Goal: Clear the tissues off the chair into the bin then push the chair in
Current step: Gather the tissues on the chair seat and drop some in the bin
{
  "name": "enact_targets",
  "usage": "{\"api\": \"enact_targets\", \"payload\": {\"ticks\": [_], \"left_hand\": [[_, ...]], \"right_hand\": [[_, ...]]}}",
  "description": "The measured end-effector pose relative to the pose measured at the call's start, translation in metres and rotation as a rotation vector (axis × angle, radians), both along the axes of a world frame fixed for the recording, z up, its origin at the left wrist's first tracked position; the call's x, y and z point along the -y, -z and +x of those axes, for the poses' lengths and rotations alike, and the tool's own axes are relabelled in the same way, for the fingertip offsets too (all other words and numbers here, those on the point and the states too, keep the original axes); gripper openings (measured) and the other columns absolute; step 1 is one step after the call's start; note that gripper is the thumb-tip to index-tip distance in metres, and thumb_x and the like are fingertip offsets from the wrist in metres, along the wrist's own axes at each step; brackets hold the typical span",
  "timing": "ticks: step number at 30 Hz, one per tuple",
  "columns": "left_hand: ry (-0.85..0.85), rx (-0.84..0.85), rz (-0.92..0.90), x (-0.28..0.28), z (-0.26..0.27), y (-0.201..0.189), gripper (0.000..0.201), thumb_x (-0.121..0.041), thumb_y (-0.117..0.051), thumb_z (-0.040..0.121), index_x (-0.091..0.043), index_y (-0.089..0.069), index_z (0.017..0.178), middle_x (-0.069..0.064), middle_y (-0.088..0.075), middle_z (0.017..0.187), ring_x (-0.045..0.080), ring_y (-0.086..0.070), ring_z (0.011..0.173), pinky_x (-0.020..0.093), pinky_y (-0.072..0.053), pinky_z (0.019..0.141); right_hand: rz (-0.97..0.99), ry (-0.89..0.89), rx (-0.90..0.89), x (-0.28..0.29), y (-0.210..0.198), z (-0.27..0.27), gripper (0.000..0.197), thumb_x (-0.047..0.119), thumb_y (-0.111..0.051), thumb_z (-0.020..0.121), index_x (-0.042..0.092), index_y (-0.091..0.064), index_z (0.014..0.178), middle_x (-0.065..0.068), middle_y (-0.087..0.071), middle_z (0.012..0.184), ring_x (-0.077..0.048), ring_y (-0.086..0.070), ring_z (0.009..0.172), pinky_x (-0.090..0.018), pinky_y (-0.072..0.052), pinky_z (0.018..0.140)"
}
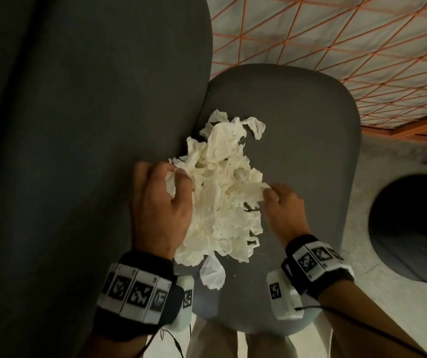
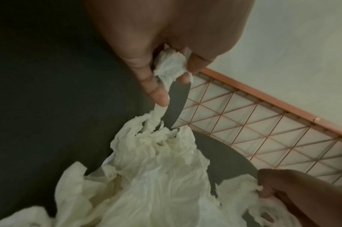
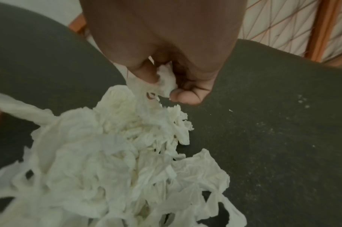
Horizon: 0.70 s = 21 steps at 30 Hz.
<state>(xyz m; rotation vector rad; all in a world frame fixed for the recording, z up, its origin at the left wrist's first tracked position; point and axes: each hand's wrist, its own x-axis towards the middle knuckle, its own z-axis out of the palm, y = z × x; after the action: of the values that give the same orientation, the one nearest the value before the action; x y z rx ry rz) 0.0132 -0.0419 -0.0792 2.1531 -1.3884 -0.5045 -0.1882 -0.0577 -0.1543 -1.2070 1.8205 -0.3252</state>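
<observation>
A heap of crumpled, torn white tissues (image 1: 222, 192) lies on the grey seat of the chair (image 1: 297, 140), against its dark backrest (image 1: 91, 125). My left hand (image 1: 166, 182) grips a wad of tissue at the heap's left edge; the left wrist view shows tissue (image 2: 169, 66) bunched inside its curled fingers (image 2: 158, 95). My right hand (image 1: 277, 200) pinches the heap's right edge, with tissue (image 3: 166, 79) caught between thumb and fingers (image 3: 187, 95) in the right wrist view. The tissue heap (image 3: 117, 153) spreads below that hand.
A round dark bin opening (image 1: 411, 228) sits on the pale floor to the right of the chair. An orange wire grid panel (image 1: 336, 34) stands beyond the seat. Small tissue crumbs (image 3: 302, 99) dot the seat's right side.
</observation>
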Motion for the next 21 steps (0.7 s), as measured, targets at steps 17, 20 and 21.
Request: {"api": "enact_targets", "payload": {"ticks": [17,20,21], "left_hand": [[0.178,0.089,0.642,0.119,-0.034,0.048,0.041,-0.03,-0.061,0.089,-0.017,-0.053,0.127,0.016,-0.05,0.131,0.037,-0.051,0.119,0.048,-0.047,0.096],[0.166,0.061,0.549,0.116,-0.027,0.049,0.027,-0.024,-0.053,0.089,-0.015,-0.061,0.114,0.012,-0.059,0.117,0.031,-0.057,0.103,0.04,-0.05,0.083],[0.155,0.034,0.516,0.113,-0.024,0.045,0.027,-0.025,-0.05,0.091,-0.016,-0.06,0.114,0.009,-0.059,0.114,0.026,-0.055,0.098,0.037,-0.047,0.08]], "right_hand": [[0.003,0.025,0.07,0.022,0.014,-0.012,0.024,0.007,-0.036,0.092,0.02,-0.047,0.109,-0.004,-0.065,0.084,-0.024,-0.062,0.066,-0.029,-0.047,0.059],[0.067,-0.101,0.053,0.026,0.025,-0.005,0.04,0.008,-0.039,0.089,0.032,-0.044,0.122,-0.008,-0.067,0.1,-0.026,-0.065,0.075,-0.029,-0.048,0.064],[0.099,-0.134,0.027,0.026,0.03,-0.003,0.042,0.015,-0.044,0.088,0.035,-0.041,0.125,-0.008,-0.065,0.111,-0.028,-0.065,0.085,-0.033,-0.052,0.074]]}}
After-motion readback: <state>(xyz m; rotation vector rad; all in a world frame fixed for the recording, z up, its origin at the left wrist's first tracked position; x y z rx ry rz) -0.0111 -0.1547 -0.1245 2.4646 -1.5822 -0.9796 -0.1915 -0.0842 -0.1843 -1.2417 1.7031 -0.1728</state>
